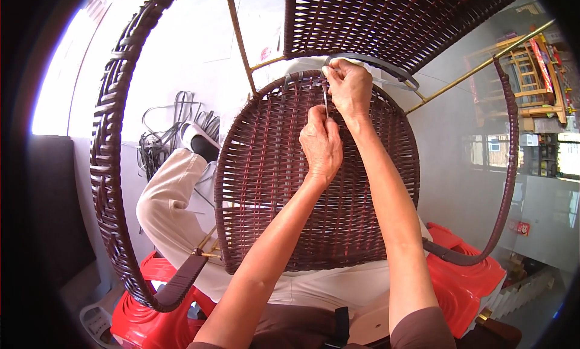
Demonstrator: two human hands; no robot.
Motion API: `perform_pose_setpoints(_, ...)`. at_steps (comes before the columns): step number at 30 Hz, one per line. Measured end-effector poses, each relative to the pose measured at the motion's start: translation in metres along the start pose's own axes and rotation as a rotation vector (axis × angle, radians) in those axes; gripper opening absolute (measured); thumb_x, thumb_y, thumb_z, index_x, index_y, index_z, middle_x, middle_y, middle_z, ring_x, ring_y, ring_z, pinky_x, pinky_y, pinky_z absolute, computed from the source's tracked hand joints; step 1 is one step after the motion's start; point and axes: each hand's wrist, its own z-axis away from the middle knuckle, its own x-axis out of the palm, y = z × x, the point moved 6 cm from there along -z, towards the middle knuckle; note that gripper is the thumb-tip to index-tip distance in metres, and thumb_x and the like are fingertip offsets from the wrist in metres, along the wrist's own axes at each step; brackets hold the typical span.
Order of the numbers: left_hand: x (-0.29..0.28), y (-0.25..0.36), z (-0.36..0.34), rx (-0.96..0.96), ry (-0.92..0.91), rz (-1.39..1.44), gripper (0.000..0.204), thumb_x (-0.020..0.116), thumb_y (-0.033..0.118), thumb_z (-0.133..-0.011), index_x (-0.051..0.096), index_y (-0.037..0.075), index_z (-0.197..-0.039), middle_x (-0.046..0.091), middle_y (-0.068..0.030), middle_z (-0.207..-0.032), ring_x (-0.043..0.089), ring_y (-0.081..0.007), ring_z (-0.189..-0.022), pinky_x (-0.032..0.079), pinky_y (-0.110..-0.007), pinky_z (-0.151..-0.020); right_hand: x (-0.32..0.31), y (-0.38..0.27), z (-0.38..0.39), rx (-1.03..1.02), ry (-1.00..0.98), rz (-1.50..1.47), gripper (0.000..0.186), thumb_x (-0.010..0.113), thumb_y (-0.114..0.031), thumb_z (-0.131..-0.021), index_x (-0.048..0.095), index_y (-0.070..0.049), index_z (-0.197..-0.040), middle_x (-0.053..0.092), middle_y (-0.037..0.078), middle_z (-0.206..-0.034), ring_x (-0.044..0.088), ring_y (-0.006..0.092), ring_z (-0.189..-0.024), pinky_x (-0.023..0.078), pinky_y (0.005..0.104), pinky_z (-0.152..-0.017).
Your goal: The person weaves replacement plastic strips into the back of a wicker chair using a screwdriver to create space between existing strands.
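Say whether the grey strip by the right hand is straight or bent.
Bent: the grey strip arcs rightward from beside the right hand.

The woven seat (pixel 260 174) looks like rough, glossy plastic, the near-right red stool (pixel 462 279) smooth plastic, the trousers (pixel 166 195) matt cloth.

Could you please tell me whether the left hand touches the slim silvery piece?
Touching: the head view shows the left hand pinching the slim silvery piece.

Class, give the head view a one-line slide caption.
Right hand at the rim of a brown woven seat; left hand holds a slim shiny piece.
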Motion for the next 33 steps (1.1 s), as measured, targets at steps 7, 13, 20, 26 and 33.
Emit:
perform_pose_setpoints(7,-0.002,0.000,0.001,0.002,0.001,0.046,0.017,0.049,0.006,-0.081,0.051,0.000,-0.096,0.058,-0.0185,-0.071,0.058,-0.0323,-0.062,0.045,-0.041,-0.061,-0.008,-0.015,0.008,-0.288,0.077,0.160,0.011,0.070,-0.013,-0.072,0.068,-0.012,-0.082,0.062,0.002,-0.061,0.055,0.0145,-0.049,0.043,0.0269,-0.046)
perform_pose_setpoints(13,-0.021,0.030,0.015,-0.027,-0.088,0.174,0.030,0.050,0.003,-0.084,0.042,-0.002,-0.113,0.060,-0.0087,-0.069,0.053,-0.0102,-0.044,0.042,-0.022,-0.038,-0.003,0.000,0.002,-0.045,-0.142,-0.315,0.023,0.069,-0.006,-0.073,0.064,-0.007,-0.095,0.057,-0.002,-0.058,0.048,0.0043,-0.043,0.040,0.0179,-0.037)
perform_pose_setpoints(20,-0.056,0.027,0.061,-0.189,-0.209,0.185,0.031,0.048,0.005,-0.087,0.039,0.002,-0.117,0.061,-0.0098,-0.075,0.054,-0.0093,-0.049,0.044,-0.020,-0.042,-0.001,0.002,0.001,0.106,-0.134,-0.475,0.012,0.069,-0.011,-0.075,0.064,-0.001,-0.080,0.061,0.005,-0.066,0.054,0.0082,-0.044,0.042,0.0166,-0.037)
perform_pose_setpoints(26,-0.064,0.027,0.076,-0.216,-0.291,0.160,0.027,0.047,0.004,-0.087,0.044,-0.002,-0.113,0.061,-0.0099,-0.075,0.055,-0.0091,-0.050,0.045,-0.020,-0.043,-0.003,0.003,-0.002,0.058,-0.086,-0.570,0.008,0.068,-0.008,-0.076,0.064,-0.001,-0.077,0.060,0.002,-0.063,0.055,0.0074,-0.045,0.044,0.0173,-0.039)
perform_pose_setpoints(33,-0.078,0.036,0.032,-0.113,-0.134,0.046,0.032,0.049,0.004,-0.086,0.046,-0.003,-0.117,0.062,-0.0100,-0.078,0.055,-0.0097,-0.052,0.045,-0.021,-0.044,0.001,0.000,-0.001,-0.024,-0.137,-0.542,0.005,0.068,-0.003,-0.074,0.064,-0.001,-0.076,0.059,0.002,-0.068,0.053,0.0061,-0.046,0.046,0.0180,-0.039)
